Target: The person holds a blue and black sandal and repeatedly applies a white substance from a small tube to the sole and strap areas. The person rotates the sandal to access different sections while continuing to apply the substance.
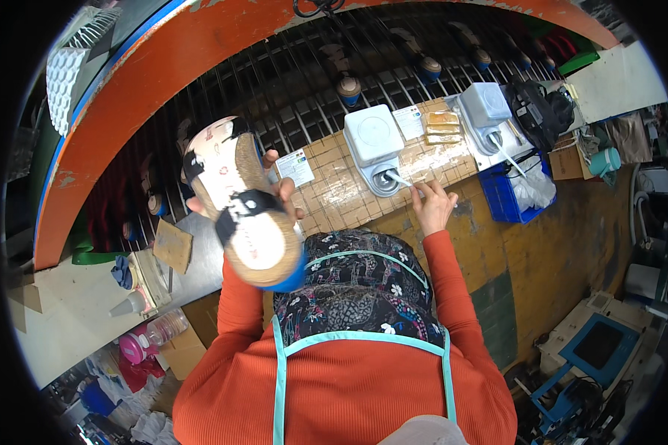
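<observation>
Raised at the left is a sandal on a blue shoe last [249, 174], with cork-coloured edges, pale faces and black straps folded across it. My left hand [278, 185] is closed round it, the fingers showing on its right side and the thumb on its left. My right hand [433, 208] pinches the end of a white brush handle [400, 179]. The brush leans in the round cup at the front of a white plastic dispenser pot [372, 137]; its bristles are hidden in the cup. The pot stands on a taped cardboard sheet [326, 194].
Beyond the cardboard runs a metal roller conveyor [297, 89] carrying more lasted sandals [348, 87] under an orange arch [89, 163]. To the right are a second white pot [485, 104] with a brush, a blue basket [505, 196] and a black bag [539, 111]. A tan pad [172, 247] lies left.
</observation>
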`<move>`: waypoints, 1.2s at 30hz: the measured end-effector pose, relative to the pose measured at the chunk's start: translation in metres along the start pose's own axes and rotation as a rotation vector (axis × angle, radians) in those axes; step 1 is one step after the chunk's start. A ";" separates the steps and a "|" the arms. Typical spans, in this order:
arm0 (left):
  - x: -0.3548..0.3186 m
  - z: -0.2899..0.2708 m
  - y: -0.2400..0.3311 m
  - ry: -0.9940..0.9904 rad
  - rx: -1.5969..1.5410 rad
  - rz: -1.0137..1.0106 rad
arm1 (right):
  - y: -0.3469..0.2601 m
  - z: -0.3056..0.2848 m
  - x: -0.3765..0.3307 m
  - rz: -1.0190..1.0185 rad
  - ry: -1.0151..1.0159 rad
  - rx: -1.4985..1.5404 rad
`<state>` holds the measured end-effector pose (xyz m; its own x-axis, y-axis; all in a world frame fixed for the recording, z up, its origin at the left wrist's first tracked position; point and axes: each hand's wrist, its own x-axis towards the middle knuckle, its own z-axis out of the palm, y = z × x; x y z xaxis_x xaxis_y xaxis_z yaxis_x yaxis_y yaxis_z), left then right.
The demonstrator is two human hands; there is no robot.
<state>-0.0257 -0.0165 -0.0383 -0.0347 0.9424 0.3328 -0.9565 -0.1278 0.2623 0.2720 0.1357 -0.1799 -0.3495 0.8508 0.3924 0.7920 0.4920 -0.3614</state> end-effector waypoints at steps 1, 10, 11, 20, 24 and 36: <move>-0.003 0.003 0.007 0.053 -0.030 -0.051 | -0.001 0.002 0.002 -0.019 0.001 -0.004; -0.006 -0.004 0.001 0.099 0.021 -0.053 | 0.010 0.009 -0.005 0.165 -0.143 0.166; -0.005 -0.006 -0.004 0.081 0.014 -0.022 | 0.014 0.010 -0.006 0.250 -0.156 0.243; 0.002 -0.030 -0.011 0.787 0.475 0.024 | 0.015 -0.009 -0.009 0.820 -0.568 1.066; 0.013 -0.030 -0.029 0.698 0.661 0.009 | -0.039 -0.051 0.024 0.242 -0.101 0.723; 0.033 0.002 -0.046 0.412 0.827 -0.077 | -0.152 -0.133 0.074 -0.113 0.016 0.729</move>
<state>0.0179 0.0202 -0.0376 -0.2312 0.9727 -0.0194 -0.4548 -0.0905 0.8860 0.1925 0.0993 0.0170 -0.3977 0.7875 0.4709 0.2160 0.5792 -0.7861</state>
